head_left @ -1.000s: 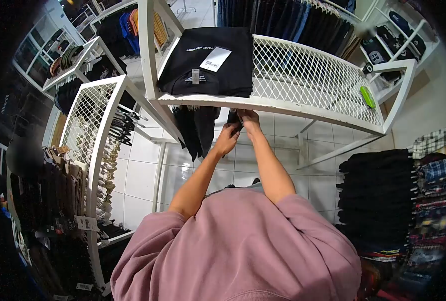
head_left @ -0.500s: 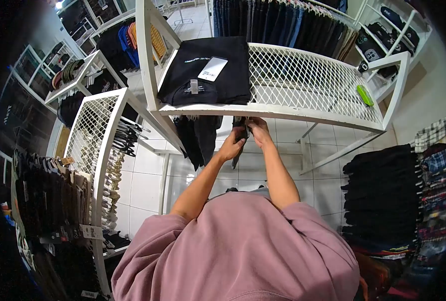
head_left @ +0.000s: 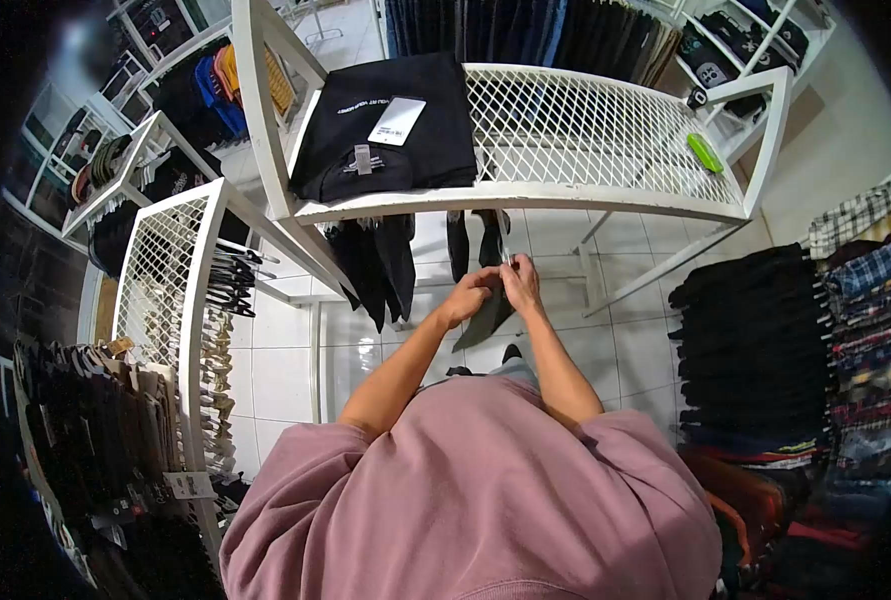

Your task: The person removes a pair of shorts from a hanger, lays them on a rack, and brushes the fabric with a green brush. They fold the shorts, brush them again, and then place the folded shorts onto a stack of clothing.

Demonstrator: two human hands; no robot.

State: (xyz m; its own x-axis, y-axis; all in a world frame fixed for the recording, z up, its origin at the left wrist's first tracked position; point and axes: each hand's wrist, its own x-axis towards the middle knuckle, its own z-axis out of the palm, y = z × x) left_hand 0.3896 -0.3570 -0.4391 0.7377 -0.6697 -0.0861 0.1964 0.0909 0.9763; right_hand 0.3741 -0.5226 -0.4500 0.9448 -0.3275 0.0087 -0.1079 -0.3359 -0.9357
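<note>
Both hands have dropped below the white mesh shelf; left hand and right hand fingers pinch a dark sock, beside hanging socks.

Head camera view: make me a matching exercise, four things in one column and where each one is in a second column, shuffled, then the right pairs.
Things:
1. folded black shirt
2. green object
3. dark garment
4. plaid shirts

Places:
A. far right, stacked
B. held in both hands below the white mesh shelf
C. left end of shelf top
D. right end of shelf top

Pairs: 1-C, 2-D, 3-B, 4-A
</note>
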